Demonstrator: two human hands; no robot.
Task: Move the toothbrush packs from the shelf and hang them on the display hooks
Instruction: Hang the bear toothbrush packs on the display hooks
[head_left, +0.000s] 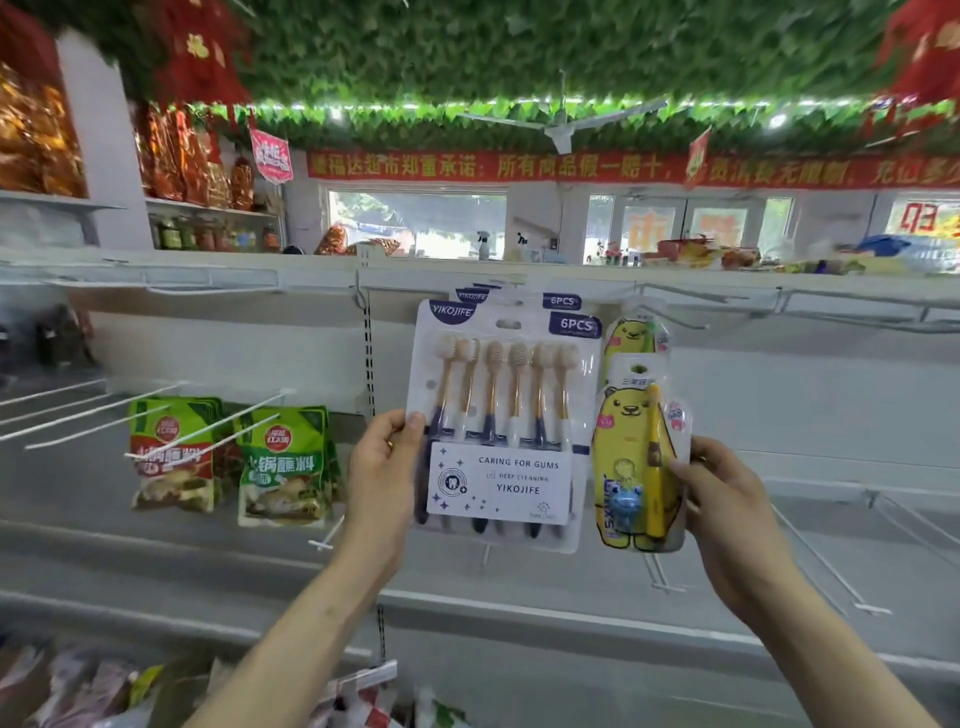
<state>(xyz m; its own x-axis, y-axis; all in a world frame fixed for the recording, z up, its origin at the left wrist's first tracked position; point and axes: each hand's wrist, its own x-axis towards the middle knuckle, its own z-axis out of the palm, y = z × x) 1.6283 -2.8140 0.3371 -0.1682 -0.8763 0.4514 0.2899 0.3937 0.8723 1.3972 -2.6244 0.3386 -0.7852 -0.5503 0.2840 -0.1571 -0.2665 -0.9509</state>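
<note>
The six-pack of toothbrushes (506, 415), a clear blister on a white card marked YIKOJIFE and 6PCS, is held upright in front of the white shelving back panel (779, 395), near the middle of the view. The left hand (382, 467) grips it at the lower left edge: the thumb (413, 421) lies on the front and the other fingers are curled behind, out of sight. Whether the slot at its top sits on a hook cannot be told.

Just behind its top edge, more six-packs (472, 296) of the same kind hang from the rail. Just beside it on the right is a yellow children's toothbrush pack (636, 467) printed with a bear and carrying a small blue frog charm. The right hand (727, 514) pinches its right edge, thumb on the front and fingers behind. The two held packs stand side by side and nearly touch. A second bear pack (631, 332) hangs behind and above the held one.

To the left, bare white display hooks (156, 410) jut out of the panel, and two green-and-red sauce pouches (174, 457) hang below them. More hooks (831, 566) stick out at the lower right. Beyond the shelf top are a red banner (519, 166), a white ceiling fan (561, 130) and a leaf-covered ceiling (519, 52).
</note>
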